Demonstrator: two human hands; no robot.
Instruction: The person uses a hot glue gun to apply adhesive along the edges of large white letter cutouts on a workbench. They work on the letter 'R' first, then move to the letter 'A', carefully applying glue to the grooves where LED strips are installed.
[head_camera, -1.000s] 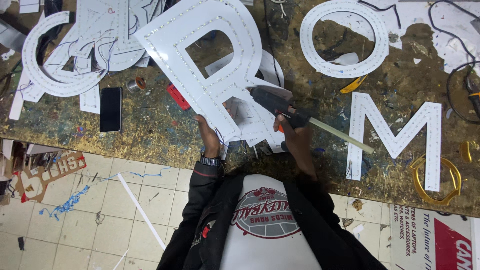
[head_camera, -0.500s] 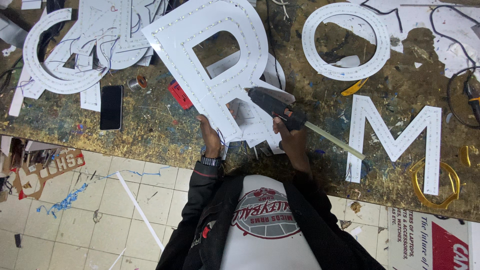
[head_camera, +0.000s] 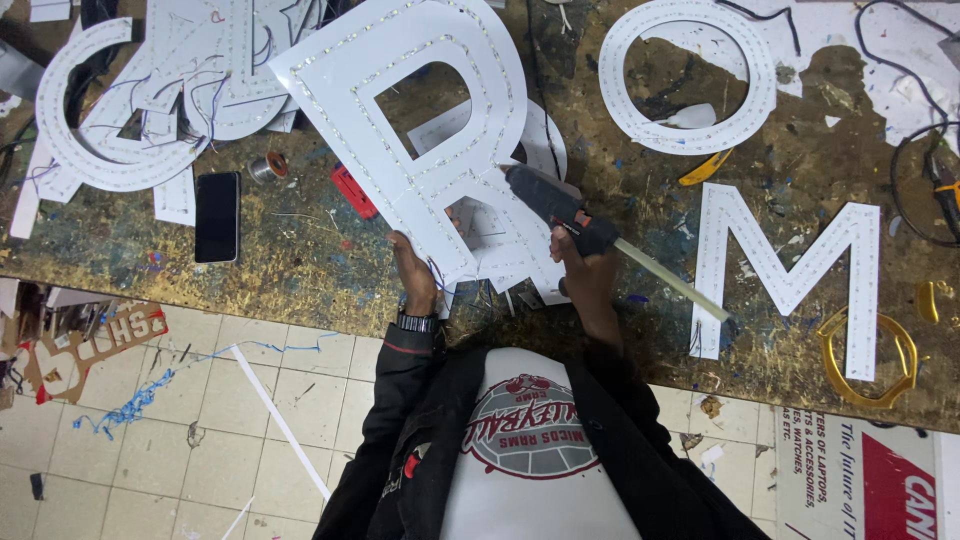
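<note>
- The left hand (head_camera: 415, 275) has its fingertips hidden under the white letter panel (head_camera: 420, 130).
- The picture's top edge cuts off the letter pile (head_camera: 200, 70).
- The glue gun's (head_camera: 560, 208) nozzle tip is too small to tell.

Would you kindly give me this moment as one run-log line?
left hand: holds white R-shaped panel | right hand: grips glue gun, nozzle at panel | surface: paint-stained workbench
</note>
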